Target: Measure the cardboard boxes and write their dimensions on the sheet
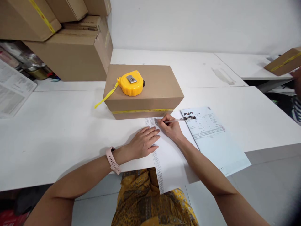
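Observation:
My right hand (171, 127) grips a clear pen (182, 119), its tip on the top of a white sheet with a printed column (168, 163). My left hand (143, 142) lies flat on that sheet, fingers stretched out, a pink watch on its wrist. Just behind the hands stands a brown cardboard box (152, 91) with yellow tape. A yellow tape measure (130, 83) rests on top of the box, with its strap hanging over the left edge. A second printed form (211, 138) lies to the right of my right hand.
Stacked cardboard boxes (70, 47) fill the back left of the white table (47, 131). Papers (11, 91) and metal tins lie at the far left. At the right edge another person's hand (296, 80) is by a taped box (283, 61).

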{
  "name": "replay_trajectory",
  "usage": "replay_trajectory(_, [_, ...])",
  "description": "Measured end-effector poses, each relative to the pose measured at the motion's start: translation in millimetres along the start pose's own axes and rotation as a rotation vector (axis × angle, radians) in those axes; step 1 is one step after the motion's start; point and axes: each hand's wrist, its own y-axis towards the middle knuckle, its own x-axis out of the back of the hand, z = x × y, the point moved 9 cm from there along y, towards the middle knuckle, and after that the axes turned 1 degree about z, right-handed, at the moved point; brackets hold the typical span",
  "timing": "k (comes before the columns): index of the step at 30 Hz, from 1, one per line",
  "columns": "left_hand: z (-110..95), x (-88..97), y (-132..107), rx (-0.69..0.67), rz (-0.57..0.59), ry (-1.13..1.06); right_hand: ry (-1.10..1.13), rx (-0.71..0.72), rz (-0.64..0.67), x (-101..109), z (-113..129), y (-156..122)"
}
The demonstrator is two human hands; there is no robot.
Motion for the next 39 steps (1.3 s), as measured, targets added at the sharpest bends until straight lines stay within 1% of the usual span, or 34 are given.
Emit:
replay_trajectory(8, [1.8,-1.9,-0.7,0.023,0.018,-0.046,-0.020,-0.017,0.000,-0.3,3.2,-0.2])
replay_trajectory(16, [3.3,-4.9,-1.7,0.029,0.026,-0.070,-0.014,-0.031,0.009,-1.1,1.5,-0.7])
replay_trajectory(27, [2.8,-2.8,-0.7,0.036,0.033,-0.073,-0.005,-0.028,0.005,-0.7,3.2,-0.8])
replay_trajectory(39, [-0.2,1.1,-0.2,0.013,0.011,-0.016,0.006,-0.029,-0.049,3.4,1.7,0.5])
